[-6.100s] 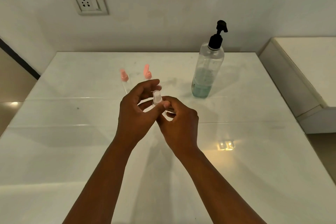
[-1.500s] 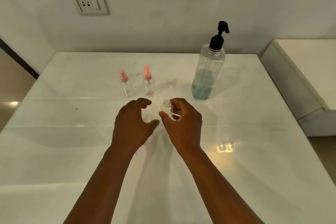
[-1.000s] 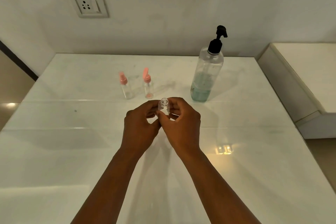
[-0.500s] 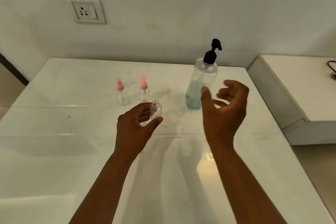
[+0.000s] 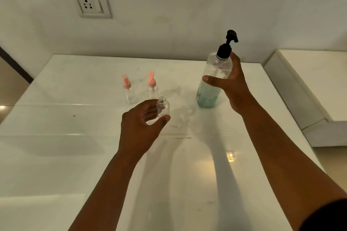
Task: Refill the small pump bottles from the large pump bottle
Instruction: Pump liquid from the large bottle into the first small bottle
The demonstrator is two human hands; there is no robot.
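In the head view, the left hand (image 5: pixel 139 127) pinches an uncapped small bottle (image 5: pixel 163 107) between thumb and fingertips, holding it upright just above the white surface (image 5: pixel 56 155) with its open neck facing up. The right hand (image 5: pixel 231 84) is wrapped around the upper body of the large pump bottle (image 5: pixel 214 78), thumb across the front and fingers behind, while the bottle's base looks to be resting on the surface, its black pump head (image 5: pixel 228 43) clear above the hand. Bluish liquid fills only the bottom part of it. Two capped small bottles (image 5: pixel 129 90) with pink tops stand side by side behind the left hand, one partly hidden by the open bottle. The risks, as I judge them: the small neck is narrow, so a nozzle not lined up directly over it would send liquid down the outside and onto the fingers or the glossy surface. The pinch on the small bottle is light, and a firm press on the pump could knock or tip it. Holding the big bottle high on its body with one hand makes it top-heavy if lifted and leaves no free finger for the pump. The low liquid level could make the pump sputter air and spit unevenly. Swinging the big bottle leftward might clip the two pink-topped bottles and topple them.
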